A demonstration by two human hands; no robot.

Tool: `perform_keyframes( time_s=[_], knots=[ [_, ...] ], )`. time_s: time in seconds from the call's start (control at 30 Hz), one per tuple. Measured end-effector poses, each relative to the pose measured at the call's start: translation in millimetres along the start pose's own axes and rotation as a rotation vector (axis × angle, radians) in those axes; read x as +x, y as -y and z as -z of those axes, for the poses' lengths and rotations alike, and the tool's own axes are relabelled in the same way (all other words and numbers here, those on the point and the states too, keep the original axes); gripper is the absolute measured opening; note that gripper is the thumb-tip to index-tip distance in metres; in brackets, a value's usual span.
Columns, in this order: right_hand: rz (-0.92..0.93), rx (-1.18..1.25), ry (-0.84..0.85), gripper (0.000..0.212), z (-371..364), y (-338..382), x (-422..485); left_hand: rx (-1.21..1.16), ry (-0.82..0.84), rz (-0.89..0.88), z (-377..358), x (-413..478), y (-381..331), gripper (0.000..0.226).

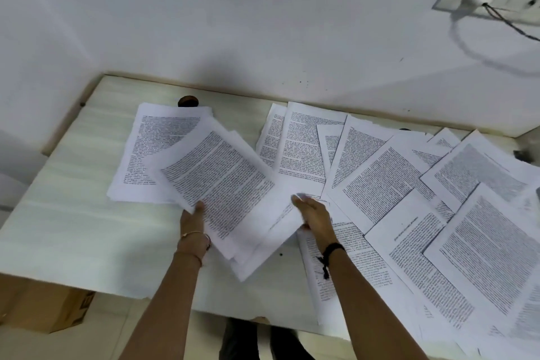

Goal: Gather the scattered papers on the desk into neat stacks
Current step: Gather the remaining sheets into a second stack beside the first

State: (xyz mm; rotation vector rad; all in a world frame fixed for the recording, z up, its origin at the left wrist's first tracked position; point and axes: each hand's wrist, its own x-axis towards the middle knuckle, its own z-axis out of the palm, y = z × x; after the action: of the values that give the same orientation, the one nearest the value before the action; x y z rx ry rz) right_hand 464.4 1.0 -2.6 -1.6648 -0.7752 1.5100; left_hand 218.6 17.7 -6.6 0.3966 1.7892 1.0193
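Beside the loose stack [137, 155] at the left of the worktop [67, 213], the left hand [193, 226] pinches the tilted bundle [225, 184] while the right hand [315, 213] lies straight-fingered on its corner, so best square its edges before reaching for the scattered sheets [409, 193] at right.

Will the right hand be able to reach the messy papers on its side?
Probably yes. The right hand lies right beside the scattered papers, with nothing on top of them; the left hand grips the bundle.
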Motion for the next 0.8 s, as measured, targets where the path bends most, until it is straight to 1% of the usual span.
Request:
perform_keyframes(
  time_s=[0.03, 0.07, 0.13, 0.17, 0.2, 0.23, 0.27, 0.33, 0.37, 0.4, 0.43, 0.47, 0.5, 0.53, 0.57, 0.6, 0.63, 0.67, 0.73, 0.77, 0.8],
  knots=[
    [-0.042, 0.122, -0.004, 0.027, 7.1, -8.4, -2.8, -0.04, 0.011, -0.018, -5.7, -3.6, -0.1, 0.046],
    [-0.093, 0.215, 0.006, 0.034, 10.0, -14.3, -6.1, -0.085, 0.036, -0.025, -12.4, -3.7, 3.3, 0.046],
    [-0.158, 0.308, -0.002, 0.032, 9.2, -28.1, -10.8, -0.143, 0.117, 0.02, -32.4, -17.7, 14.5, 0.048],
    [-0.164, 0.339, -0.013, 0.037, 5.7, -33.5, -10.4, -0.135, 0.183, 0.066, -43.4, -21.8, 23.0, 0.049],
    [-0.171, 0.338, -0.049, 0.042, 2.9, -35.7, -9.1, -0.094, 0.227, 0.129, -51.9, -24.2, 32.1, 0.048],
    [-0.171, 0.309, -0.084, 0.04, 1.4, -34.0, -8.7, -0.025, 0.253, 0.196, -57.0, -23.6, 36.8, 0.046],
    [-0.177, 0.286, -0.11, 0.033, 4.1, -36.8, -4.2, 0.024, 0.28, 0.233, -55.5, -17.1, 39.8, 0.046],
    [-0.207, 0.254, -0.105, 0.023, 19.1, -34.8, 2.8, 0.018, 0.334, 0.262, -42.1, 4.3, 36.3, 0.05],
    [-0.22, 0.215, -0.097, 0.022, 31.4, -33.4, 7.2, 0.01, 0.308, 0.234, -32.7, 18.8, 30.7, 0.055],
    [-0.219, 0.155, -0.077, 0.025, 44.2, -33.7, 12.0, 0.026, 0.256, 0.192, -22.4, 35.2, 24.6, 0.057],
    [-0.22, 0.078, -0.051, 0.029, 56.1, -30.2, 13.5, 0.059, 0.208, 0.164, -11.6, 44.8, 14.6, 0.053],
    [-0.223, 0.008, -0.028, 0.035, 67.4, -28.2, 15.0, 0.086, 0.191, 0.153, -2.5, 54.0, 5.2, 0.043],
    [-0.231, -0.052, -0.016, 0.043, 75.6, -27.0, 16.8, 0.138, 0.215, 0.146, 3.2, 61.0, -2.4, 0.033],
    [-0.249, -0.081, -0.012, 0.05, 82.0, -26.4, 18.0, 0.187, 0.268, 0.133, 5.0, 65.6, -7.4, 0.028],
    [-0.262, -0.063, -0.006, 0.055, 86.7, -26.0, 17.8, 0.258, 0.334, 0.129, 3.1, 69.1, -10.5, 0.027],
    [-0.263, -0.017, -0.019, 0.057, 88.4, -26.2, 17.4, 0.349, 0.382, 0.11, -0.3, 71.9, -10.9, 0.03],
    [-0.263, 0.027, -0.094, 0.055, 87.7, -26.1, 15.7, 0.448, 0.414, 0.071, -5.9, 71.6, -11.4, 0.035],
    [-0.262, 0.013, -0.213, 0.052, 85.5, -25.4, 13.7, 0.556, 0.425, 0.021, -12.8, 71.5, -10.8, 0.039],
    [-0.28, -0.156, -0.568, 0.05, 79.1, -33.2, 12.3, 0.789, 0.43, -0.067, -26.7, 63.0, -12.3, 0.049],
    [-0.287, -0.247, -0.67, 0.051, 73.1, -35.8, 10.3, 0.871, 0.428, -0.102, -33.0, 57.4, -13.3, 0.053],
    [-0.263, -0.315, -0.673, 0.052, 66.4, -37.5, 9.1, 0.915, 0.433, -0.135, -38.1, 54.6, -10.7, 0.057]
  ],
)
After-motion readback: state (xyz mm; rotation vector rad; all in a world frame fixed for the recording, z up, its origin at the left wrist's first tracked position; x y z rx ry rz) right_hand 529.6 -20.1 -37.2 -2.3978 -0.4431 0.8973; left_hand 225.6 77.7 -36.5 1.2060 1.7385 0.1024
